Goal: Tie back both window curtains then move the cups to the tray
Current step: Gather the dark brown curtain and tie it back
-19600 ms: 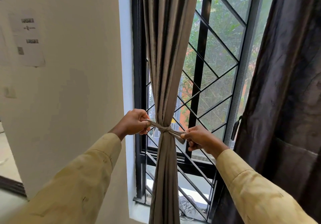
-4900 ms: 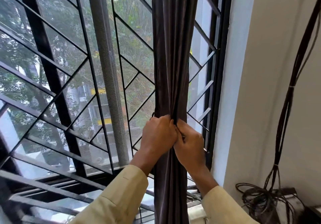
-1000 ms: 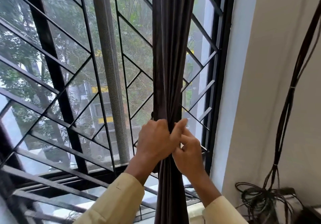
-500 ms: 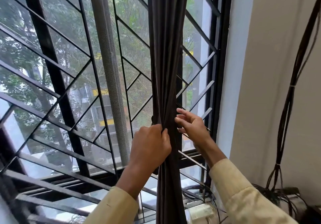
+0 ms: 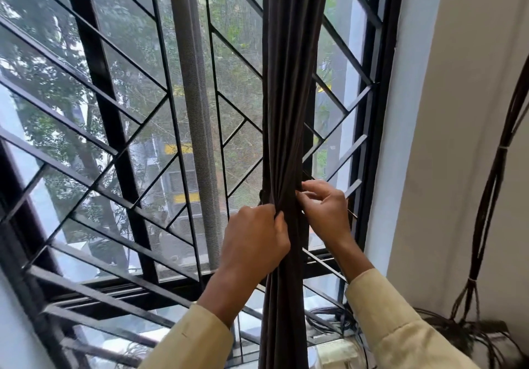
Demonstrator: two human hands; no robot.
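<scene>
There is one dark curtain (image 5: pixel 289 111), one window (image 5: pixel 114 111) and two hands: left hand (image 5: pixel 254 242), right hand (image 5: pixel 326 211).

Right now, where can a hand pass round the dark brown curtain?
Free: left of the bunched dark brown curtain, up to the grey mesh upright, above the left hand. Crowded: the strip to the black window frame, where the right hand sits.

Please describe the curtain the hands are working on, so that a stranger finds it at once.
Find the window with the black diagonal grille. Near its right side hangs the dark brown curtain, gathered into one narrow column, the left hand gripping it, the right hand at its edge. Unlike the grey post beside it, it is pleated cloth.
</scene>
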